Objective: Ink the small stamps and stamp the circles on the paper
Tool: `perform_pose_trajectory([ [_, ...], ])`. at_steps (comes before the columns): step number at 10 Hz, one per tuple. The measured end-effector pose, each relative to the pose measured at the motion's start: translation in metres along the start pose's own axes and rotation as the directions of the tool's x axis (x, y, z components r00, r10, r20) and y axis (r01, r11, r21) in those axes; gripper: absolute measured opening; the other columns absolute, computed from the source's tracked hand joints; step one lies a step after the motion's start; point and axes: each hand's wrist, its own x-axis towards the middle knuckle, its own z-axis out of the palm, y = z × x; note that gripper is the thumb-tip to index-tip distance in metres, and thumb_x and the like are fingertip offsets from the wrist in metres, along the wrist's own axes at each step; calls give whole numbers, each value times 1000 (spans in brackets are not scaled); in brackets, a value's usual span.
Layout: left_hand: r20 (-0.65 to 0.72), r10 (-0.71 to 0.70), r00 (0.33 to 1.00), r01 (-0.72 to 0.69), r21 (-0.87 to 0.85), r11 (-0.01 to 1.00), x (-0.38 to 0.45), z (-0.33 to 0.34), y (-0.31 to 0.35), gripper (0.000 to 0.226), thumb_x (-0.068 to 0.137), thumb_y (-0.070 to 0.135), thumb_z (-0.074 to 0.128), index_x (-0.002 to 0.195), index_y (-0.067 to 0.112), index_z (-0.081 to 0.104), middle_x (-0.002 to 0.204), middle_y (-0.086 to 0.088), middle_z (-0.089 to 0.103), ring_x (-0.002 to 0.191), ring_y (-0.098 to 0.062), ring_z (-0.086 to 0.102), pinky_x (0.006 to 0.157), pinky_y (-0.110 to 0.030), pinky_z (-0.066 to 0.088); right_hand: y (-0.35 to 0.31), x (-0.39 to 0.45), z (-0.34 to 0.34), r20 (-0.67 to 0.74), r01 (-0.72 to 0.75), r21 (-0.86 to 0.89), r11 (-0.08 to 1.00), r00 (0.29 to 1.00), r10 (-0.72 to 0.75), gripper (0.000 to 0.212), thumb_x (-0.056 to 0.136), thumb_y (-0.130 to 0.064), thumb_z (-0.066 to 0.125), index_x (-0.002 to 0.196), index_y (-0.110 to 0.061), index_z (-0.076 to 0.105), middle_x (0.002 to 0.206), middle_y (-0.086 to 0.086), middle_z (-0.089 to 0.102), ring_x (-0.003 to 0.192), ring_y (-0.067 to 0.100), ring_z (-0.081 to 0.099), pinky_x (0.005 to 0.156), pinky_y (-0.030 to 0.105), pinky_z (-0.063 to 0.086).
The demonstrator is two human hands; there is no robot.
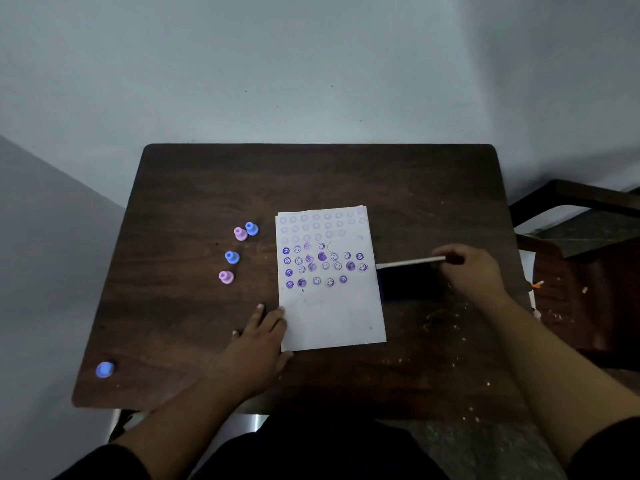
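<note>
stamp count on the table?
5: a pink stamp and blue stamp side by side left of the paper, a blue and pink nearer, one blue at the near-left corner.

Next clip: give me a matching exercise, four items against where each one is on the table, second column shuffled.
Items:
1. left hand
2. right hand
3. lone blue stamp
4. ink pad

Places:
A. near left corner of the table
B. just right of the paper
C. on the paper's lower left edge
D. at the ink pad's lid

Pairs: 1-C, 2-D, 3-A, 4-B
</note>
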Motion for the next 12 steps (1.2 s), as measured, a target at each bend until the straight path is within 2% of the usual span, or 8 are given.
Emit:
perform_pose_trajectory([
  [1,3,5,1000,-5,5,1000,0,0,-1,63,103,49,52,155,19,36,172,7,12,160,-27,0,110,-67,41,9,-15,-1,73,19,-69,997,997,-14,29,95,-10,67,118,-27,72,120,-5,68,107,9,60,94,28,49],
  [2,6,7,1000,-7,-3,1000,0,-1,-1,63,103,49,52,156,19,35,172,7,12,160,-27,0,111,-67,39,17,-26,4,90,56,-177,983,995,-40,36,96,-11,67,129,-26,67,134,0,64,115,11,58,99,32,49],
  [3,10,14,1000,-14,8,1000,0,-1,-2,64,103,49,53,156,19,34,172,7,12,160,-26,0,111,-67,41,24,-34,11,98,91,-247,965,993,-68,43,95,-9,66,136,-24,63,140,6,60,126,20,57,107,39,49],
  [4,12,15,1000,-15,17,1000,0,-1,-4,65,102,50,54,156,20,35,172,7,13,160,-26,2,109,-66,43,28,-38,18,116,79,-289,954,992,-47,50,95,-8,65,141,-24,57,144,6,58,131,22,55,112,45,46],
  [7,29,21,999,-21,8,1000,0,-4,-4,65,103,49,52,158,20,32,172,8,9,160,-25,-2,112,-65,40,30,-51,34,97,52,-360,931,995,-18,61,95,-12,66,151,-26,47,148,8,52,132,23,52,112,39,41],
  [10,20,43,999,-43,2,999,-1,-1,-8,66,104,49,51,159,21,29,173,10,7,160,-24,-2,112,-66,38,22,-59,37,133,16,-446,895,990,48,72,92,-14,66,156,-30,37,155,7,41,136,26,48,111,46,46],
  [11,19,59,998,-59,-25,998,0,-5,-11,66,104,48,50,160,20,29,173,8,10,160,-23,1,118,-60,35,11,-66,37,112,7,-457,889,992,50,67,94,-19,65,155,-29,38,154,5,42,140,24,43,112,45,44],
  [12,-27,95,995,-96,-34,995,0,-20,-12,63,104,51,46,157,19,38,171,3,24,156,-21,24,122,-45,32,-18,-76,43,88,83,-472,878,995,-46,61,95,-23,63,152,-27,41,154,2,45,141,22,43,113,43,44],
])
